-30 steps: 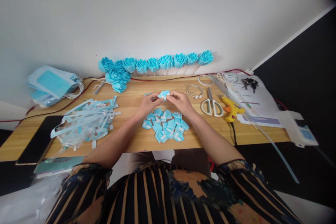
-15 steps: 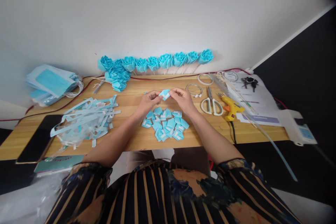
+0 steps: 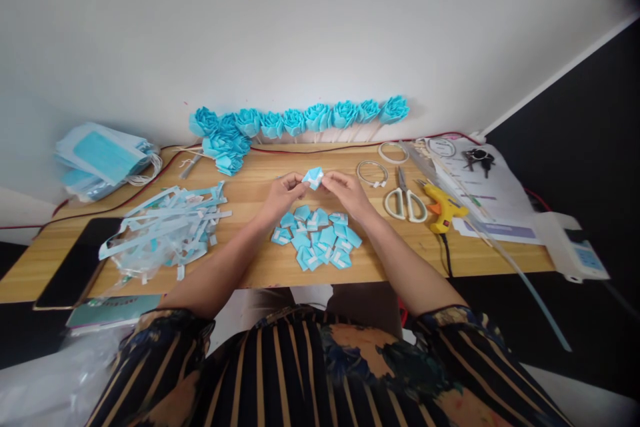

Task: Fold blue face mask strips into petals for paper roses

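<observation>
My left hand and right hand, pinched closed, held opposite edges of a folded blue piece beyond the blue pile. I judged folding in hand; the next move called for firm creasing.

The light you have here is soft and moderate: the wall is brightest around its middle and becomes greyer toward the sides. A faint shadow lies just right of the last flower. At your right, the dark wall goes nearly black. Toward the edges, your sleeves look stretched and the clear plastic is blurred. Your folded piece appears rather clear.
</observation>
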{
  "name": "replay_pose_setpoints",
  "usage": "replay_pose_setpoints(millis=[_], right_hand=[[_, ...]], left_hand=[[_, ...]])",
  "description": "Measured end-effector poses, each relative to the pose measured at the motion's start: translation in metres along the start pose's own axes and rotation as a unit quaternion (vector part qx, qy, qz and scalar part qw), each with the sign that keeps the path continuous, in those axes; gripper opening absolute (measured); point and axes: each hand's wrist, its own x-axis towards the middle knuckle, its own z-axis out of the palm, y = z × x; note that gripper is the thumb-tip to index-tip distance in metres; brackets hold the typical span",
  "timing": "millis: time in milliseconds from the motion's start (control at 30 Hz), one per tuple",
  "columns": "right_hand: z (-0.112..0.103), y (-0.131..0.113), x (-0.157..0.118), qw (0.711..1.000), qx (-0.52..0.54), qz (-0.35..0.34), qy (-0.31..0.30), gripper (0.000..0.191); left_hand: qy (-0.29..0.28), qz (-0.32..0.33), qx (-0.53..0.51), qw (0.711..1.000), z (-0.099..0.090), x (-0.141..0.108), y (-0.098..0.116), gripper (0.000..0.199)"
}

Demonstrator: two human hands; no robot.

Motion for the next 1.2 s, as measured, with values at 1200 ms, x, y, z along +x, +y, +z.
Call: replay_pose_setpoints(millis=[1200], right_hand=[[0.012,0.0,-0.003,0.977,-0.192,-0.075,0.052,0.015]], left_hand=[[0.043,0.126,0.136,0.982,0.004,0.0,-0.006,0.015]])
